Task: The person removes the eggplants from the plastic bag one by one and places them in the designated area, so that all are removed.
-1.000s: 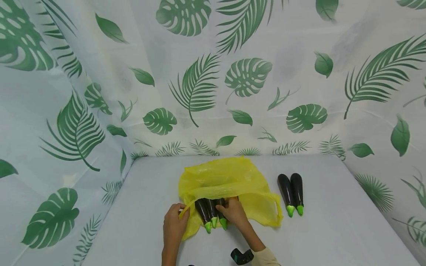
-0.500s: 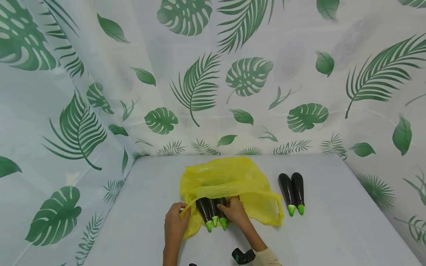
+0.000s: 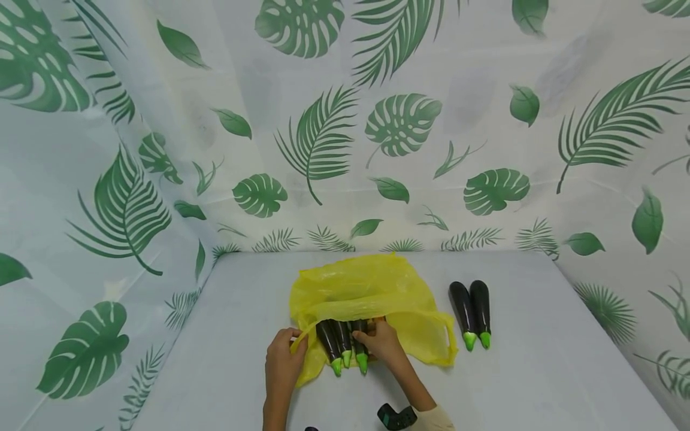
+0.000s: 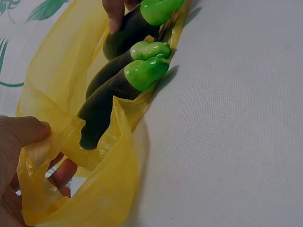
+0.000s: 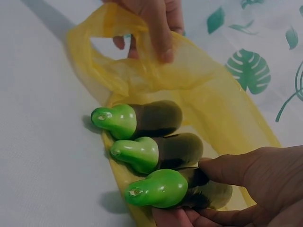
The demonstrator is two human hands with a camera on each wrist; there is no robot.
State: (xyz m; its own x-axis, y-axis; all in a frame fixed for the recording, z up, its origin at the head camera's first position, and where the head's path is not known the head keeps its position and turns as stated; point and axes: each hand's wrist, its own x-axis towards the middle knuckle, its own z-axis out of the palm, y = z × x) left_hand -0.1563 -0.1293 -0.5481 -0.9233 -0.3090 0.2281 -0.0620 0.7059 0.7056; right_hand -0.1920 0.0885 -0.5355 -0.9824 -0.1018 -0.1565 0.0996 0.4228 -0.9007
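A yellow plastic bag (image 3: 356, 281) lies on the table with its mouth toward me. Three dark eggplants with green stem ends lie side by side in the mouth, their tops hidden under the film. My left hand (image 3: 283, 359) pinches the bag's left handle (image 4: 35, 179) between thumb and fingers, lifting that edge. With thumb on one side and fingers on the other, my right hand (image 3: 383, 344) grips the rightmost eggplant (image 5: 161, 189). The middle eggplant (image 5: 142, 152) and the left eggplant (image 5: 123, 120) rest beside it.
Two more eggplants (image 3: 473, 314) lie together on the white table (image 3: 528, 371) to the right of the bag. The bag's right handle loop (image 3: 451, 341) spreads toward them. A leaf-printed curtain (image 3: 334, 149) encloses the back and sides.
The right hand's eggplant has shifted slightly right, widening the gap to the middle one. The left hand keeps its hold on the bag handle.
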